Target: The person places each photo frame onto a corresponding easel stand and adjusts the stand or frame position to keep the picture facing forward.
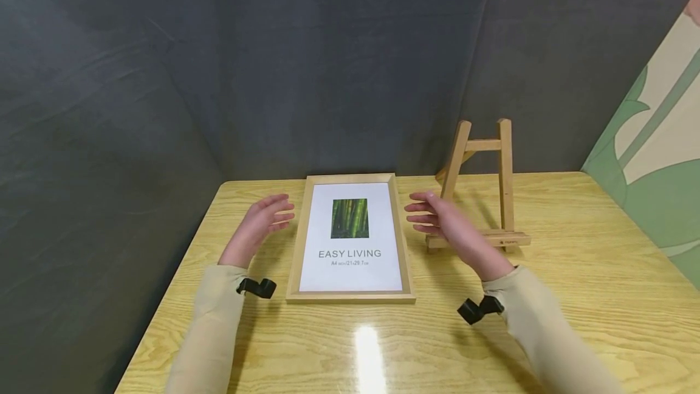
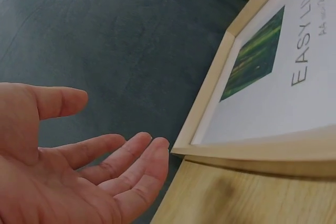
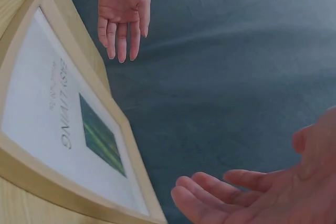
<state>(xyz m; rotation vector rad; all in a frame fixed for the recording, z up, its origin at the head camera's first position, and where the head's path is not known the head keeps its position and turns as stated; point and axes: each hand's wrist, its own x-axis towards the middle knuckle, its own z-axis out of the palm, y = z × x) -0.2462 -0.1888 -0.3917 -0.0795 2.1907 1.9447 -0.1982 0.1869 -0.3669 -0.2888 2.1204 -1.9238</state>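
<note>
A light wooden picture frame [image 1: 350, 274] lies face up on the table, its white insert reading "EASY LIVING" around a small green bamboo picture. Just off its left side hovers my left hand [image 1: 262, 224], fingers loosely extended and holding nothing. On the opposite side, my right hand [image 1: 445, 221] is in the air with relaxed fingers, also holding nothing. Behind and partly hidden by the right hand stands a small wooden easel [image 1: 506, 181]. Both palms face the picture frame [image 2: 210, 95] in the wrist views. The right wrist view also shows the left hand [image 3: 124, 14] across the frame.
The wood-grain table [image 1: 574, 248] ends at a dark cloth backdrop [image 1: 339, 65] behind and to the left. A panel painted with green leaves [image 1: 667, 199] borders the right. A black wrist camera [image 1: 257, 287] is strapped to each sleeve.
</note>
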